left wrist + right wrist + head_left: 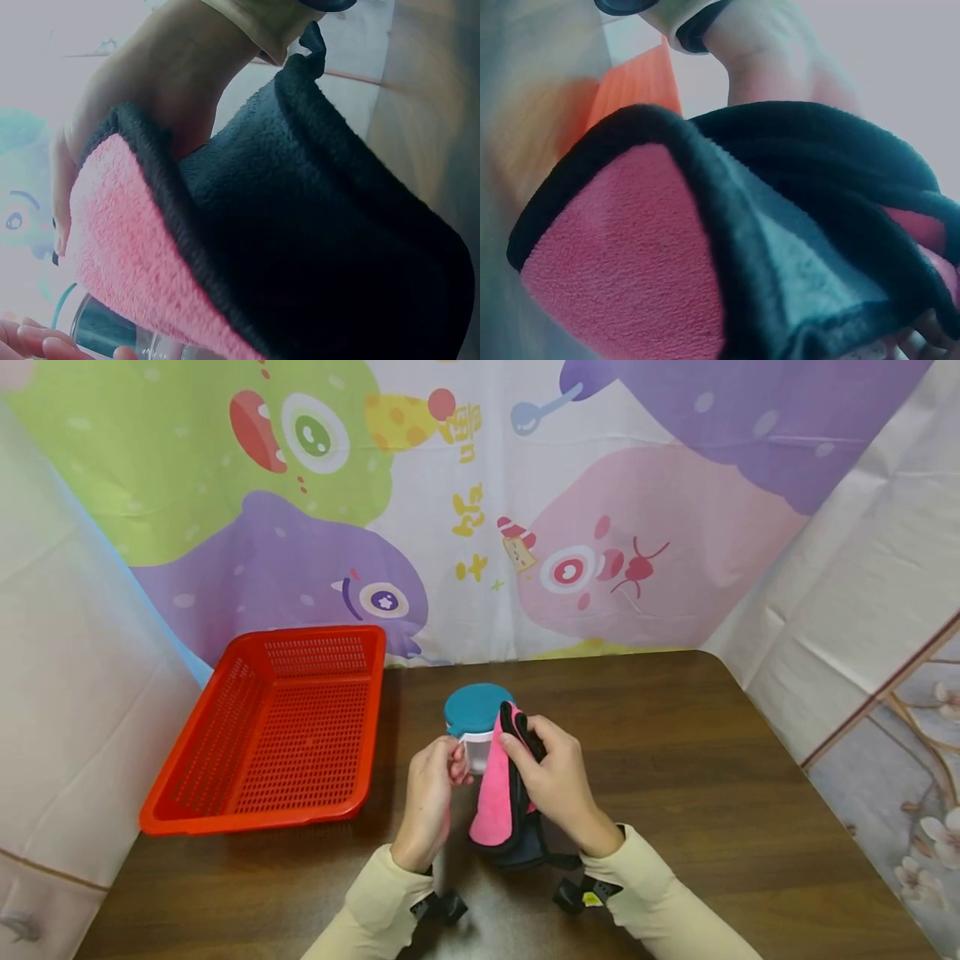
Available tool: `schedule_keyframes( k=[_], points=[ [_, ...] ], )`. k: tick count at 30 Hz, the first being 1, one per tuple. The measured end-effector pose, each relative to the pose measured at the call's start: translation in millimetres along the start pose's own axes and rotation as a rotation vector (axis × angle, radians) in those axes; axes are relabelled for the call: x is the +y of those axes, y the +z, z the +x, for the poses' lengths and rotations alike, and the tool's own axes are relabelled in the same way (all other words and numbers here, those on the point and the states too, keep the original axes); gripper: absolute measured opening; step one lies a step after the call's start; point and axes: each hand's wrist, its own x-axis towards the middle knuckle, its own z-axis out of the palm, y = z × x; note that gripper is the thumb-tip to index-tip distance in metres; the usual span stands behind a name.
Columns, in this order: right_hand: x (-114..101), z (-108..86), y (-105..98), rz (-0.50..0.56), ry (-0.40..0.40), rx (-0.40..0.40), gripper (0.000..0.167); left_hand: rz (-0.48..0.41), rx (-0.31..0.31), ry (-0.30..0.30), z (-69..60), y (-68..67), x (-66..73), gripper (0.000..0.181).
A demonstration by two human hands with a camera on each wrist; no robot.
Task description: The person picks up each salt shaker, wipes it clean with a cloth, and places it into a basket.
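A clear jar (477, 753) with a blue lid (478, 707) stands on the table in the head view. The curled fingers of my left hand (431, 793) hold the jar's near left side. With thumb and fingers my right hand (557, 777) pinches a folded cloth (493, 802), pink on one face and dark on the other with a black border, against the jar's right side. The cloth (142, 240) covers part of the jar (105, 328) in the left wrist view. In the right wrist view the cloth (637, 247) hides most of the jar.
A red plastic basket (255, 820) with slotted walls sits on the left of the brown wooden table (645, 727). Behind the table hangs a curtain (465, 610) with cartoon figures. Black wrist cameras hang close above the table's near side.
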Motion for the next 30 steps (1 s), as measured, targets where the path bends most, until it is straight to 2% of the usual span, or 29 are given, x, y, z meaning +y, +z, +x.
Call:
schedule_keyframes(
  k=[13, 19, 30],
  points=[
    [6, 2.8, -14, -0.020, 0.112, -0.072, 0.011, 0.012, 0.006, -0.010, 0.4, -5.3, 0.1, 0.025],
    [8, 3.7, -18, -0.021, 0.138, -0.109, 0.012, 0.028, 0.009, -0.011, 0.3, -6.9, 1.0, 0.027],
    [10, 5.0, -24, 0.006, 0.231, -0.152, 0.016, 0.018, 0.011, -0.021, -0.7, -10.6, 1.8, 0.028]
  ],
)
